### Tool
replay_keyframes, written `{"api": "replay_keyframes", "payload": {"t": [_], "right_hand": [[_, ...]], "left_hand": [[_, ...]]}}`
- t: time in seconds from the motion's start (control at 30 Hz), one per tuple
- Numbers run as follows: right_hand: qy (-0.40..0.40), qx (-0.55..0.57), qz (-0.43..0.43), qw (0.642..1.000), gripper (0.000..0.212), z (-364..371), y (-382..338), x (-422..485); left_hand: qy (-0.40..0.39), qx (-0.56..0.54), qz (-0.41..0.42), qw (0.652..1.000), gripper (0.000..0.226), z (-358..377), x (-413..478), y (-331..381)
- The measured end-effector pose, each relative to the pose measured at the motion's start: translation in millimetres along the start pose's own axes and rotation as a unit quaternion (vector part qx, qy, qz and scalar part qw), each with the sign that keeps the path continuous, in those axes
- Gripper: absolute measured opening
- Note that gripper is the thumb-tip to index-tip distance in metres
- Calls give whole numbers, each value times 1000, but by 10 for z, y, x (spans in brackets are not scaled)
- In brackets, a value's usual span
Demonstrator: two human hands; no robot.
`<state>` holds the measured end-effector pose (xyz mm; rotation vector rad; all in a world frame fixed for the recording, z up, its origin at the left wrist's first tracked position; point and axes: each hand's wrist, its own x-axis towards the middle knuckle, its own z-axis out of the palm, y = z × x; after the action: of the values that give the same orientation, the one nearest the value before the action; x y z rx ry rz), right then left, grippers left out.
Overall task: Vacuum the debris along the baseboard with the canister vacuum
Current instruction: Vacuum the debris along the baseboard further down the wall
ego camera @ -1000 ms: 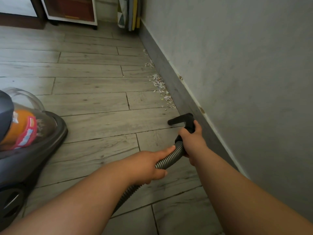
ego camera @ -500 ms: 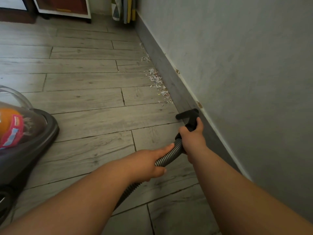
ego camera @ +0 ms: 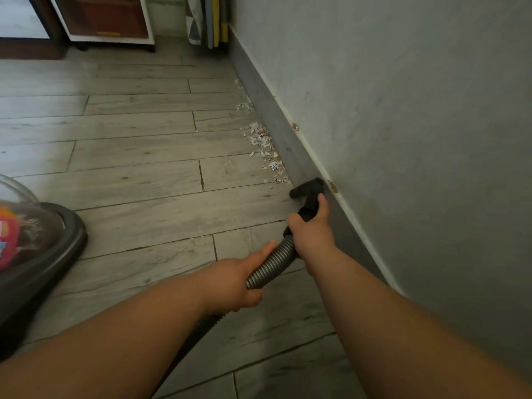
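Below, the right hand (ego camera: 312, 234) is closed around the black handle end of the ribbed grey hose (ego camera: 270, 264), while the left hand (ego camera: 234, 279) is wrapped around the hose just behind it. At the hose's tip, the black nozzle (ego camera: 306, 187) lies low against the grey baseboard (ego camera: 276, 131). Scattered pale debris (ego camera: 266, 148) lies on the wood-pattern floor (ego camera: 144, 180) along the baseboard, just beyond the nozzle. At the left edge sits the canister vacuum (ego camera: 40, 254), its clear dome partly visible.
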<state>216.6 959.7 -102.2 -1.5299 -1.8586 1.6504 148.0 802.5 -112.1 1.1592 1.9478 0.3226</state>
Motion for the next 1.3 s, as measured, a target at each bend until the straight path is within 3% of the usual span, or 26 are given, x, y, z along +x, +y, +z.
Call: {"api": "replay_keyframes", "payload": {"t": [0.57, 1.3], "right_hand": [[-42, 7, -48, 998, 81, -81, 308, 357], [-130, 1, -46, 990, 80, -217, -113, 590]], "left_hand": [[74, 18, -30, 997, 89, 314, 263, 53], [99, -16, -48, 994, 88, 130, 322, 387]]}}
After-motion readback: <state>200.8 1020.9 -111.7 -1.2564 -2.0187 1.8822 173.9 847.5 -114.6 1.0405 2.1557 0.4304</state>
